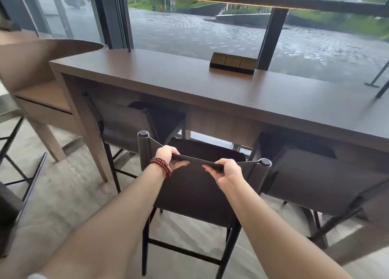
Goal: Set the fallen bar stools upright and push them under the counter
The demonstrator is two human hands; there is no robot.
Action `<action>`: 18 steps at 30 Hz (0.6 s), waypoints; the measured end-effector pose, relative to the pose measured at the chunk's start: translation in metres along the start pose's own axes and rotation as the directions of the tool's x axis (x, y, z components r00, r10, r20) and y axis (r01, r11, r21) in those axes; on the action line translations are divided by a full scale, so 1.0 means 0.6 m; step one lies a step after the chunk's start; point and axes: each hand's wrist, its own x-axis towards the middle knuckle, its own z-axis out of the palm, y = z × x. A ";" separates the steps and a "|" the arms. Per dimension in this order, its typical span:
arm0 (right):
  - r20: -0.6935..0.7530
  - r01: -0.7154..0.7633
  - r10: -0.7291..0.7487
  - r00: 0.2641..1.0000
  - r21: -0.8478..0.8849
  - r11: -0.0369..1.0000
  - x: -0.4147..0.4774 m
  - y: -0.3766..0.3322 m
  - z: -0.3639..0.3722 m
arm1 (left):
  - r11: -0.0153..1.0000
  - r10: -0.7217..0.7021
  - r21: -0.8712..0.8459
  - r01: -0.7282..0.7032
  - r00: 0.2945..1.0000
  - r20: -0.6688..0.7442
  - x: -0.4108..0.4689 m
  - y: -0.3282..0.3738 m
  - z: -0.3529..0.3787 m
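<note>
We see both hands closed over the top edge of the middle bar stool's backrest (195, 186), a dark sling stretched between two round-capped posts. The left hand (167, 155) has its grip clamped on the edge nearer the left post, thumb on our side and fingers curled over the far side; a red bead bracelet (161, 166) wraps that wrist. The right hand (228, 172) pinches the same edge nearer the right post, fingers folded over the top. The middle bar stool (189, 205) stands upright on its thin black legs directly below the grip, its seat reaching forward from the backrest so that the front of the seat sits just under the near edge of the counter (210, 89), while the backrest and rear legs remain out on our side of it. To the left of this stool another stool (126, 121) stands upright and tucked further under the counter; to the right a third stool (311, 177) also stands upright with its seat beneath the counter edge. On the counter top, beyond the stool and toward the window, sits a row of three small dark blocks (233, 63). Behind the counter the window (200, 32) shows wet paving outside.
</note>
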 end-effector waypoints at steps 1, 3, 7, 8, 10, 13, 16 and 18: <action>0.010 0.002 -0.002 1.000 -0.001 1.000 0.002 0.010 0.004 | 0.999 0.016 -0.034 -0.016 1.000 -0.013 0.007 -0.004 -0.011; 0.022 0.010 -0.009 1.000 -0.026 1.000 0.000 0.035 0.013 | 0.988 -0.020 -0.156 0.016 1.000 -0.024 0.004 0.003 -0.033; 0.012 0.024 -0.023 1.000 -0.025 0.999 -0.004 0.059 0.012 | 0.976 -0.016 -0.219 0.010 1.000 -0.025 -0.006 -0.012 -0.051; 0.018 0.025 -0.025 1.000 -0.029 0.999 -0.007 0.060 0.009 | 0.977 -0.014 -0.213 0.009 1.000 -0.023 -0.012 -0.014 -0.051; 0.026 0.028 -0.027 0.999 -0.037 0.999 -0.015 0.062 0.003 | 0.974 -0.009 -0.225 0.008 1.000 -0.003 -0.019 -0.018 -0.054; 0.023 0.028 -0.027 0.999 -0.052 0.998 -0.025 0.080 -0.002 | 0.972 -0.005 -0.233 0.008 1.000 0.013 -0.027 -0.030 -0.070; 0.016 0.028 -0.027 1.000 -0.060 0.998 -0.036 0.094 -0.012 | 0.971 -0.024 -0.238 0.024 1.000 0.004 -0.041 -0.043 -0.078; 0.013 0.014 -0.013 1.000 -0.061 0.998 -0.043 0.101 -0.020 | 0.971 -0.034 -0.236 0.028 0.999 -0.019 -0.052 -0.050 -0.081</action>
